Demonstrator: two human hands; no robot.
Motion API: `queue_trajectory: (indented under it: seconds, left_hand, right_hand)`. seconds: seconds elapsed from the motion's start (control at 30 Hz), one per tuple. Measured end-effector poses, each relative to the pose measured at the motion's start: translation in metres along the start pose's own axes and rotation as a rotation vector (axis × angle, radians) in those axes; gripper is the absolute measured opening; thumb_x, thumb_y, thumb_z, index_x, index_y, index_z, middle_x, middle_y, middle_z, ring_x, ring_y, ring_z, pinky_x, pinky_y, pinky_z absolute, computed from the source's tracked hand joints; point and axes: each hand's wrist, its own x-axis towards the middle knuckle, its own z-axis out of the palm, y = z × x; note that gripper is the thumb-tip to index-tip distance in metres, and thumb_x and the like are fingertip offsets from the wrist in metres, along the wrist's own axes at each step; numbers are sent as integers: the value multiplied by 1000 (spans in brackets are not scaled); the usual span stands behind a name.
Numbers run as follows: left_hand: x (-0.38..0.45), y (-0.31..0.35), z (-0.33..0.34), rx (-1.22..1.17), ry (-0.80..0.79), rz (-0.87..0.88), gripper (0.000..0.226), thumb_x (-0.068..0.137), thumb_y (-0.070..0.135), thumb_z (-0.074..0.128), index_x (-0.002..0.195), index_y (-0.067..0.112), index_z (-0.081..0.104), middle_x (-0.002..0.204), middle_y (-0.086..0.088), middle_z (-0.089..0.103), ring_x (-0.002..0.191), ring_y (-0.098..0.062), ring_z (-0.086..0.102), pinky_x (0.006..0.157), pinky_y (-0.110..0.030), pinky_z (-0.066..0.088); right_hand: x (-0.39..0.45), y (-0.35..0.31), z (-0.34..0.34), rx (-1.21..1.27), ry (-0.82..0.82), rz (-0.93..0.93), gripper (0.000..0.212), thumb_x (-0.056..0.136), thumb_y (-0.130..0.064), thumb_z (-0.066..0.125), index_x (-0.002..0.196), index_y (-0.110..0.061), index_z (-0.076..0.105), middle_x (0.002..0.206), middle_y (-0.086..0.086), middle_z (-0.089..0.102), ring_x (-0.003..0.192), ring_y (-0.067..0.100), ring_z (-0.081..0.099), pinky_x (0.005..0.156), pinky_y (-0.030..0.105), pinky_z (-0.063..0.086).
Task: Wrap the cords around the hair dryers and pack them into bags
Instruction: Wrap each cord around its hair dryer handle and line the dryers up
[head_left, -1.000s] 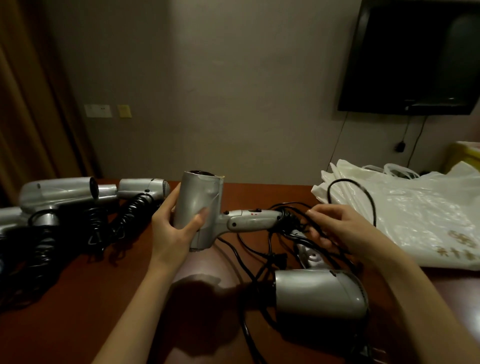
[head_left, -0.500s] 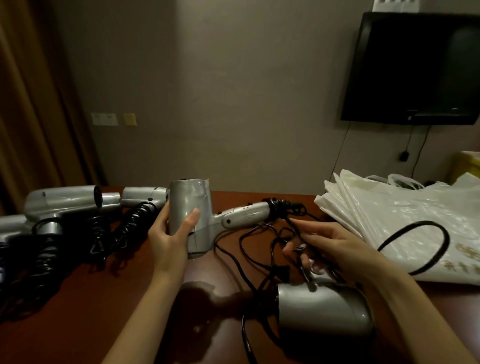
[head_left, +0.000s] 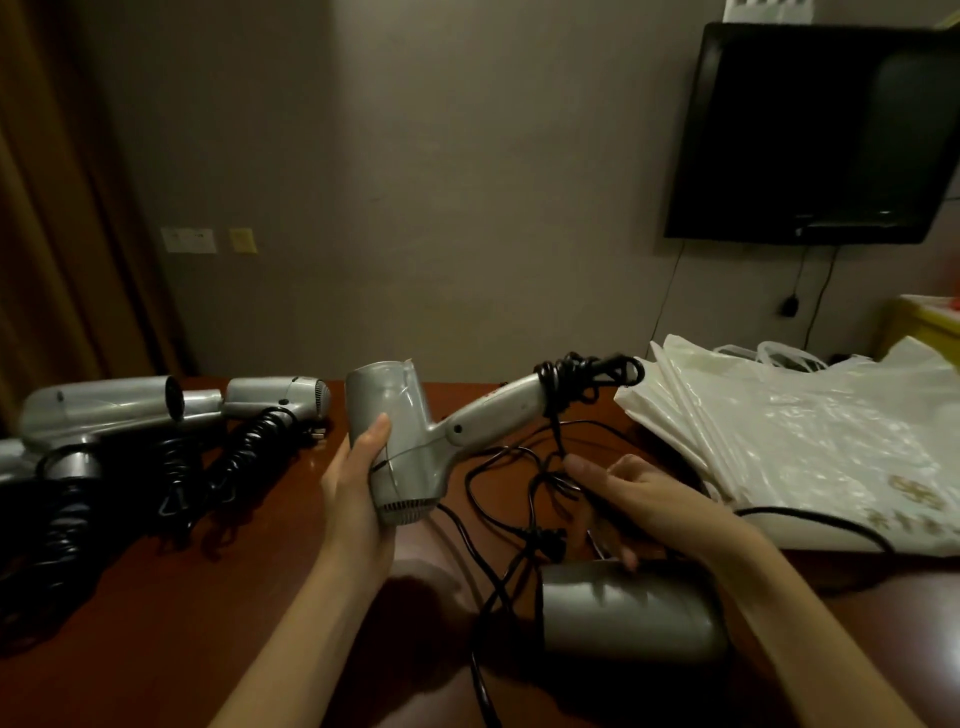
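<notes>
My left hand (head_left: 358, 488) grips the silver plastic hair dryer (head_left: 410, 441) above the worktop (head_left: 156, 597) while my right hand (head_left: 639, 493) pinches its thin black cord (head_left: 558, 441); I'd keep tension for tight handle loops.

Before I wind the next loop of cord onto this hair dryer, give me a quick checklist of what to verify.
1. Left hand grips the hair dryer body firmly: ok.
2. Right hand holds the cord: ok.
3. Loops already on the handle sit tight: not ok, they bunch at its end.
4. Loose cord free of the second hair dryer: cannot tell, strands cross there.
5. Plastic bags within reach for packing: ok.
</notes>
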Motion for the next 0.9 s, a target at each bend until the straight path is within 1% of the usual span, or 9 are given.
queue_trajectory:
  seconds: [0.1,0.2,0.27,0.33,0.47,0.53,0.63,0.8,0.9]
  left_hand:
    - [3,2,-3,-2,-67,-59,70,60,48,72,118,10,62,96,-10,71,79,-20,68,61,-28,56]
    - [5,4,-8,32,-165,-112,45,75,38,66,108,8,63,86,-8,72,71,-18,67,56,-24,55]
    - [4,7,-10,87,-224,-133,45,74,39,65,105,7,63,81,-9,70,65,-17,67,52,-24,54]
    - [5,10,-12,159,-254,-128,60,63,44,70,106,4,62,81,-11,69,63,-19,66,51,-26,54]
    - [4,9,-13,211,-304,-115,62,52,46,72,100,7,65,84,-11,69,67,-19,66,56,-27,54]
    - [2,10,-11,213,-349,-126,53,51,43,72,93,11,67,80,-9,70,65,-17,67,54,-26,54]
    - [1,11,-9,257,-404,-63,38,54,40,72,84,17,71,75,-5,69,61,-15,66,51,-23,51]
    - [0,18,-7,381,-376,146,38,56,43,71,89,24,72,77,5,70,68,-8,65,56,-18,50]
    - [0,22,-9,427,-296,262,47,58,46,70,98,21,69,79,6,71,71,-8,66,58,-19,51]
  right_hand:
    - [5,1,5,-53,82,-26,56,73,-65,50,51,-15,61,38,-6,46,33,7,36,43,17,30]
    - [10,3,2,-71,154,-1,53,66,-65,55,48,-15,59,37,-6,42,34,7,34,42,17,29]
    - [10,6,-1,-132,170,1,52,68,-63,60,54,-14,66,44,-1,51,42,13,44,47,18,37]
    - [5,8,-4,-139,177,-53,45,82,-47,68,80,-3,69,68,16,63,57,23,55,55,19,47]
    - [-2,9,-15,-37,57,-65,17,90,-4,60,75,5,62,57,9,52,39,1,45,41,10,35]
    - [1,6,-17,22,-20,-20,20,83,-9,65,90,10,69,61,3,64,48,2,58,47,10,44]
    - [3,3,-14,26,-43,-36,25,73,-36,66,75,-14,78,69,0,69,64,7,64,60,13,48]
    - [2,-4,-3,-141,231,-203,22,88,-30,63,75,-14,72,72,5,67,67,10,62,62,13,48]
    - [-2,-10,2,-239,374,-304,28,95,-26,54,81,-8,71,76,12,65,72,22,61,66,26,49]
